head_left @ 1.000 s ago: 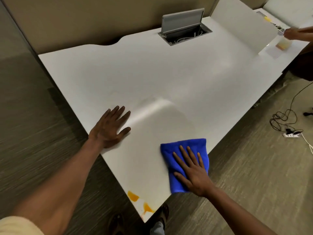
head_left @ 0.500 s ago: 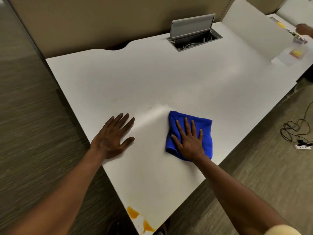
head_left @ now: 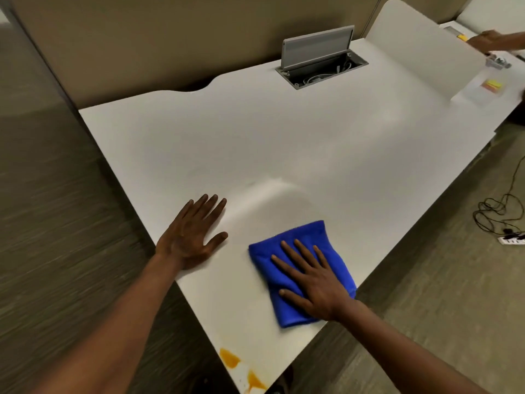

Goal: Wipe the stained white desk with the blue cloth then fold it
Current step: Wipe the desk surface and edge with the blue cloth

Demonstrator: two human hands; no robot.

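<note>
The white desk fills the view. A folded blue cloth lies near its right front edge, and my right hand presses flat on it with fingers spread. My left hand rests palm down on the bare desk to the left of the cloth, fingers apart, holding nothing. Orange stains mark the desk's near corner, below both hands. A faint damp arc shows on the surface beyond the cloth.
An open cable hatch with a raised grey lid sits at the back of the desk. A white divider panel stands at the far right, with another person's hand beyond it. Cables and a power strip lie on the floor at right.
My right hand has slid the cloth back toward me and to the right, near the desk's front edge. My left hand has stayed flat in place.
</note>
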